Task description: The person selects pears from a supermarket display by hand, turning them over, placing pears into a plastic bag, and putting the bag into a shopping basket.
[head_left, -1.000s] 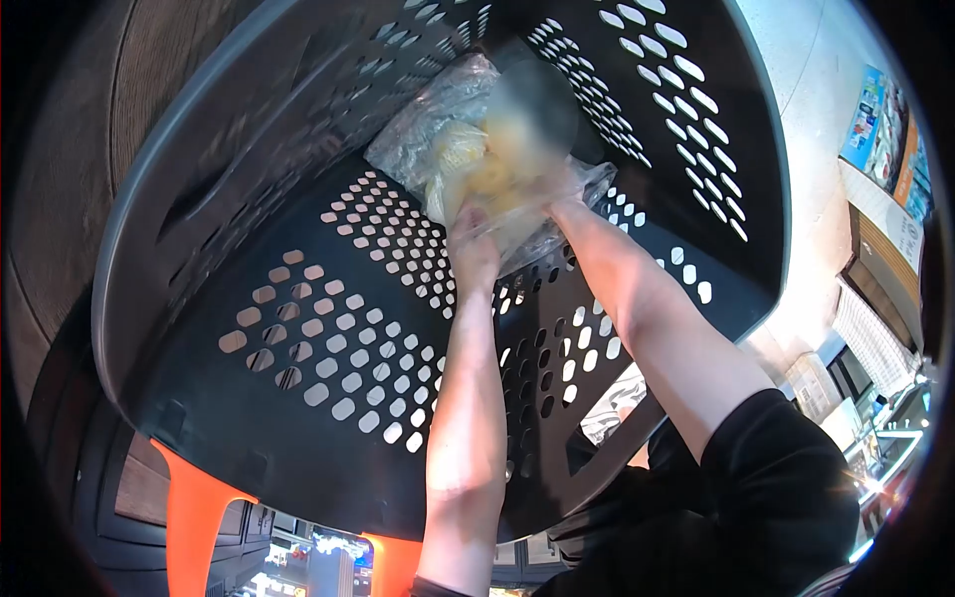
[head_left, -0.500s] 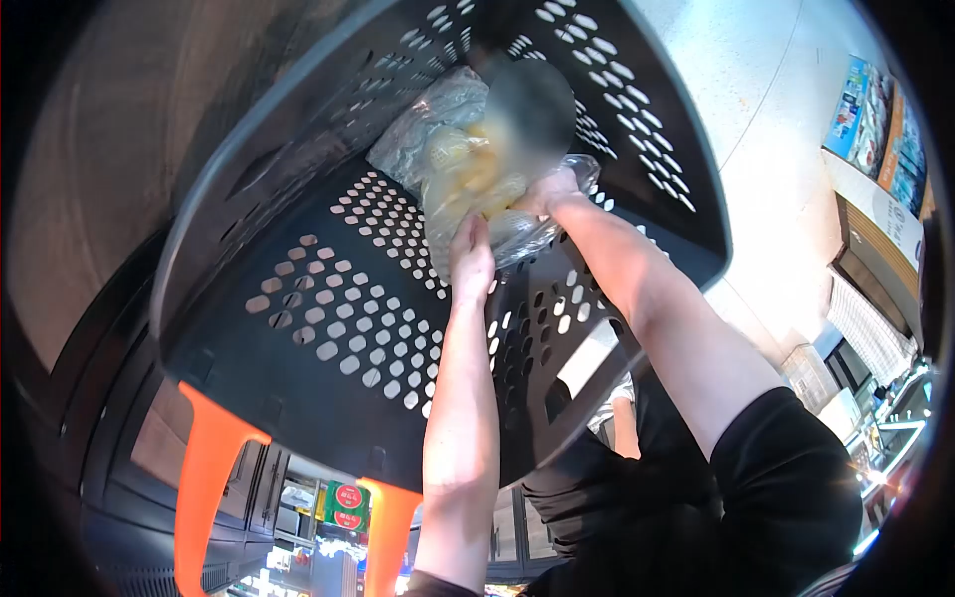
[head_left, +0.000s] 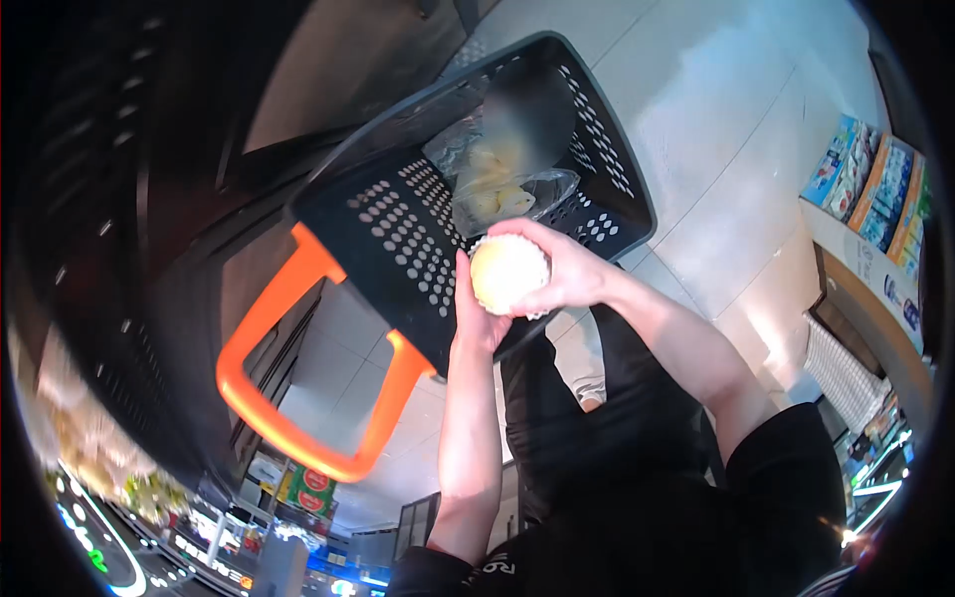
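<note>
Between my two hands is a round pale yellow fruit [head_left: 509, 274] in a white foam net. My left hand [head_left: 476, 310] cups it from the left and below, while my right hand [head_left: 569, 267] wraps its right side and top. The fruit is above the near side of a black shopping basket [head_left: 388, 289] with holes in its walls. Deeper in the basket lies a clear plastic bag [head_left: 547, 191] with pale yellow fruit [head_left: 497, 202] inside. A blurred patch hides part of the basket's far end.
The basket's orange handle [head_left: 298, 453] sticks out to the lower left. Pale floor tiles [head_left: 696, 179] lie to the right, with boxes of colourful packets [head_left: 875, 189] beyond. A dark cabinet [head_left: 179, 199] runs along the left. My legs are below the basket.
Both hands have come out of the basket toward me, now with the netted fruit between them. The bag stays inside. The basket appears smaller and farther away, its whole handle now showing.
</note>
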The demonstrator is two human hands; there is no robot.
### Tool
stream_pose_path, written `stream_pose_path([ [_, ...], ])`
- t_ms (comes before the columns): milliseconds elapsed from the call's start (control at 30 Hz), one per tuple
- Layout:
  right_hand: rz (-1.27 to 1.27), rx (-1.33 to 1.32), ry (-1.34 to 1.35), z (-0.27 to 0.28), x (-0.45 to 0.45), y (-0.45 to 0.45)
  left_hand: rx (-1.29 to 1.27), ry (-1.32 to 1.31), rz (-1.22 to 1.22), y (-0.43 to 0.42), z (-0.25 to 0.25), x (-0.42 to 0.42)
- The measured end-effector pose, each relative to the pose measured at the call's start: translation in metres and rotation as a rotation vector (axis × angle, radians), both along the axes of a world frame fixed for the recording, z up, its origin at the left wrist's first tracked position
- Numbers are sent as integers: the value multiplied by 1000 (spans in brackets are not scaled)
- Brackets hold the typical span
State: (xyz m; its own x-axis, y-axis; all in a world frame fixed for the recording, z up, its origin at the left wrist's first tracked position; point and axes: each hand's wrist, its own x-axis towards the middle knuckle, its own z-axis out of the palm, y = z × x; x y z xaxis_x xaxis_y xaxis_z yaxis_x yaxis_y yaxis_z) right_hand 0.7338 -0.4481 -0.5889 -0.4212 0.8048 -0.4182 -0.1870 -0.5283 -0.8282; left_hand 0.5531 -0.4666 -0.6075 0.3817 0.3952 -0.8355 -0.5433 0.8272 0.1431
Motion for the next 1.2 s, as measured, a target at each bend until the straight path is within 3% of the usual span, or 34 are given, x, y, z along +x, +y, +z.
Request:
stream_pose_path([
  [100,171,494,-311,88,6,11,120,2,122,-10,85,-2],
  [200,210,634,-367,166,12,15,328,7,155,-23,149,-7],
  [333,93,560,-207,238,18,3,445,20,199,-19,242,0],
  [500,127,616,-187,299,20,-8,711,237,235,-28,317,18],
  [600,207,656,-189,330,20,-11,796,321,312,-45,338,24],
  [667,279,658,-209,336,23,-14,593,225,453,-57,349,25],
  [767,344,680,-223,345,24,-15,673,266,402,-68,365,22],
  [867,356,529,-126,344,14,-24,748,322,387,-81,369,20],
  [933,181,380,29,345,0,-35,798,362,400,-86,368,13],
  [1067,213,282,2,350,-17,-49,892,477,361,-95,374,-9],
  [1167,226,223,116,357,-34,-56,960,424,229,-104,379,-35],
  [1200,244,209,128,360,-40,-58,984,563,132,-107,383,-45],
])
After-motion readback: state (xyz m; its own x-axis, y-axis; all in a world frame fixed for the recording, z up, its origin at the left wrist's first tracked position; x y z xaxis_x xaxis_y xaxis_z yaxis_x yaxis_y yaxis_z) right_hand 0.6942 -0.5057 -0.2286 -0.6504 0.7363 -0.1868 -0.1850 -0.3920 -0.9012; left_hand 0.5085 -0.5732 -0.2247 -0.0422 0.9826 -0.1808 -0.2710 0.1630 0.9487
